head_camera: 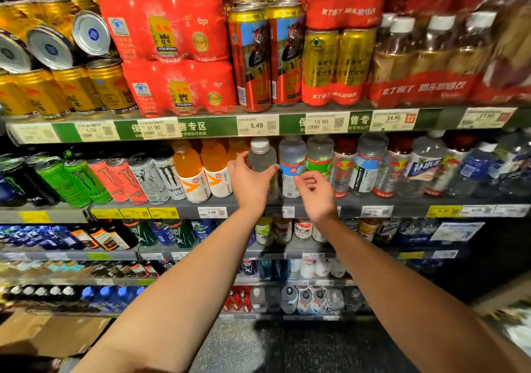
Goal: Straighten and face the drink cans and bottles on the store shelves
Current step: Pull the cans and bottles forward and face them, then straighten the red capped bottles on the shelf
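Both hands up at the middle shelf [373,200]; left hand [250,181] wraps the clear bottle [262,160], probably turning its label forward; right hand [316,193] hovers loosely curled, holding nothing.

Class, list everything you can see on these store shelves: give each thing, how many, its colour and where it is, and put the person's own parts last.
Gold cans: many, some tipped on their sides, top shelf left.
Red multipacks: two stacked, top shelf.
Tall red cans: two in front, top shelf middle.
Wrapped amber bottles: several, white caps, top shelf right.
Energy cans: row of green, pink, silver and white, second shelf left.
Orange bottles: at least two, second shelf.
Clear bottle: one, grey cap, second shelf middle.
Labelled bottles: many, second shelf right.
Price tags: many, shelf edges.
Lower shelves: mixed bottles, too blurred to count.
Left hand: gripping the clear bottle.
Right hand: open, beside it.
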